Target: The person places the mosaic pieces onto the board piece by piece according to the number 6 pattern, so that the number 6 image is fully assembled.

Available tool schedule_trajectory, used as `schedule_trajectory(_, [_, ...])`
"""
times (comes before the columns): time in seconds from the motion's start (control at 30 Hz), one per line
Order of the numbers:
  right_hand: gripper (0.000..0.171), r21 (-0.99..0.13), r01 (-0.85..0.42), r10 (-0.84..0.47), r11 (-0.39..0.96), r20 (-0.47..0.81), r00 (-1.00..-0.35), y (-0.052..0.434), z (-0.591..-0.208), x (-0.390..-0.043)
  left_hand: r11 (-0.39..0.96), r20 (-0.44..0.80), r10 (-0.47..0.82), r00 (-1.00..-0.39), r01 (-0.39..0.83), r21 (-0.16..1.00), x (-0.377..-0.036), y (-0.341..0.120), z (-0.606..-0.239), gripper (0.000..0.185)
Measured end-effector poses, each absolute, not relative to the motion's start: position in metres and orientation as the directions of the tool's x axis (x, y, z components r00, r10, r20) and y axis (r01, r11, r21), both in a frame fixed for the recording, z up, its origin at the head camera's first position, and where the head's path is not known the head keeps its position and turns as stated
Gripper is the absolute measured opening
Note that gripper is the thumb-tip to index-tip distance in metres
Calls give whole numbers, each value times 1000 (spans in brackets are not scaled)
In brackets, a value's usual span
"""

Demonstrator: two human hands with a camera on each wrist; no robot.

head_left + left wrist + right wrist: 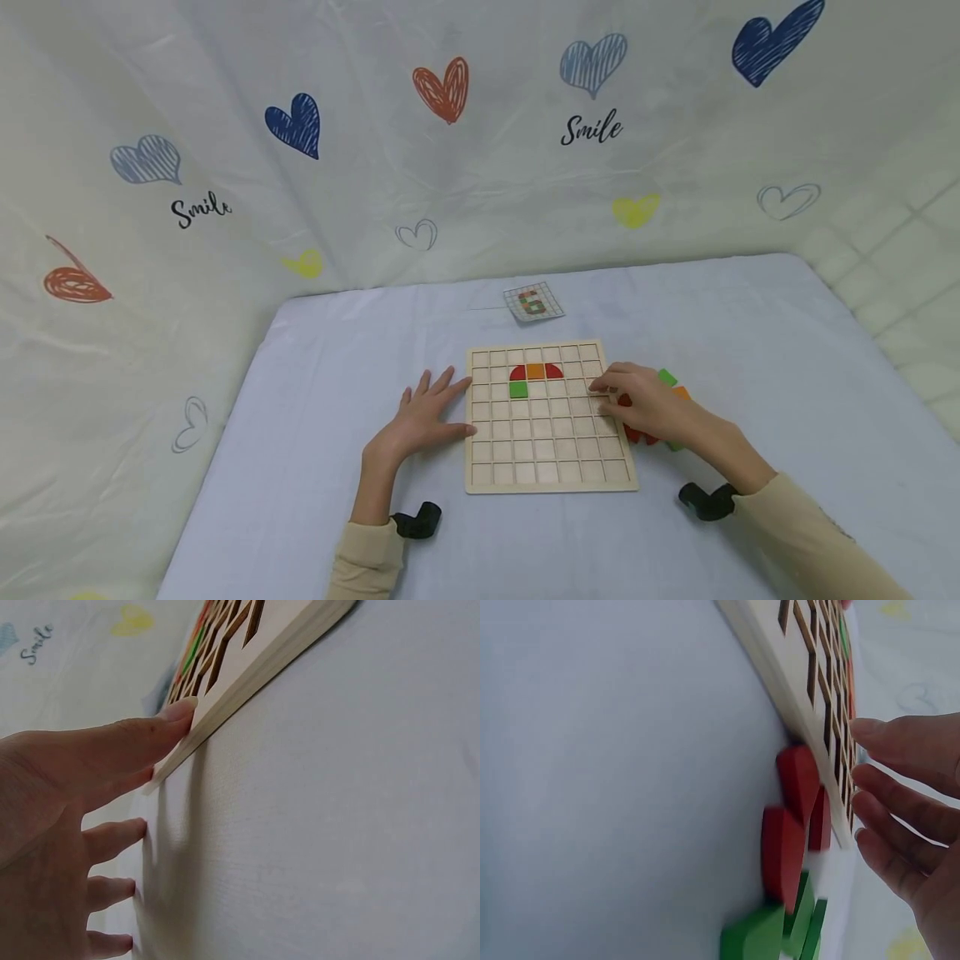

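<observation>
A wooden grid board [525, 473] lies on the table, holding a red quarter-round piece [517, 373], an orange square [535, 372], another red quarter-round piece [554, 372] and a green square [518, 389]. With fingers spread, my left hand [422, 421] touches the board's left edge; in the left wrist view its thumb [178, 711] rests on the rim. Over the right edge hovers my right hand [648, 400], fingers loosely bent and thumb apart from them. No piece shows between the fingers in the right wrist view. Beside the board, red pieces [783, 855] lie partly hidden under that hand.
Green pieces [754, 937] and an orange piece [681, 392] lie loose to the right of the board. Behind it is a small card [533, 302] printed with a grid and coloured shapes. A white cloth [360, 342] covers the table.
</observation>
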State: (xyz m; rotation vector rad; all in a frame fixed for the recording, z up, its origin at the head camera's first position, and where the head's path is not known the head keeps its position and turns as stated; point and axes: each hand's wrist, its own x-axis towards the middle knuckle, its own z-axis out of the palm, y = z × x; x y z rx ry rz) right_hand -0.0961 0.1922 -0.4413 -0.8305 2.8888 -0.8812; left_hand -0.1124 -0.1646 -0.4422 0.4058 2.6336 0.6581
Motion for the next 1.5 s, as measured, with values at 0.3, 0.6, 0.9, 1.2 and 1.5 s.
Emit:
schedule_trajectory(0.3, [28, -480, -446, -430, 755, 150, -890, 221, -441, -86, 845, -296, 359, -885, 173, 507, -111, -166, -439, 77])
schedule_trajectory(0.6, [27, -426, -400, -366, 811, 163, -916, 246, -444, -79, 844, -298, 362, -883, 175, 507, -112, -166, -440, 77])
schedule_trajectory(0.9, [28, -367, -401, -336, 839, 229, -913, 269, -448, -75, 844, -293, 372, -881, 189, 503, -112, -166, -439, 78])
schedule_trajectory(1.2, [30, -343, -431, -350, 835, 273, -896, 279, -455, -76, 842, -292, 372, -881, 188, 505, -113, -166, -440, 78])
schedule_trajectory(1.5, [33, -356, -383, -333, 852, 195, -923, 279, -454, -75, 843, -296, 372, -880, 186, 505, -112, -166, -442, 77])
